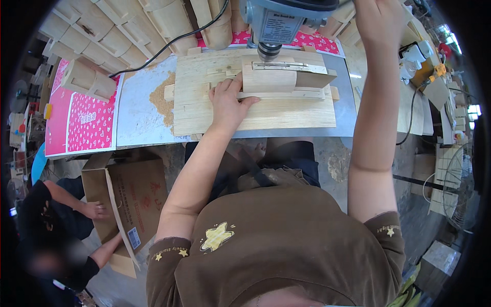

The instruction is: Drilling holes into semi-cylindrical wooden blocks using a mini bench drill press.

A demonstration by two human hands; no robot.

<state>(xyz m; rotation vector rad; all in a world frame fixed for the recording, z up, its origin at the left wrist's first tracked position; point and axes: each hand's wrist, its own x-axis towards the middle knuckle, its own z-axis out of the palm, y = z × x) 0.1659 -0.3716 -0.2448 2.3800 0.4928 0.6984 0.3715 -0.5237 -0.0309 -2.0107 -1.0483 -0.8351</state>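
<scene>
A pale wooden piece (pixel 269 81) with a rounded face lies in a wooden jig (pixel 204 115) on the table. My left hand (pixel 228 98) grips its left end, fingers bent and thumb stretched along the lower edge. Just above the piece hangs the chuck (pixel 268 51) of a blue bench drill (pixel 279 23). A thin flat board (pixel 316 80) sticks out at the piece's right end. My right hand (pixel 377 23) is raised to the right of the drill; its fingers run out of the picture at the top, so what they hold is hidden.
Rows of hollow wooden cylinders (pixel 112 41) stack behind the table, with a black cable (pixel 169 45) before them. One cylinder (pixel 88 79) stands at left. Sawdust (pixel 162 100) lies beside the jig. Lower left, another person's hands (pixel 96 210) are at a cardboard box (pixel 138 199). A fan (pixel 460 189) stands right.
</scene>
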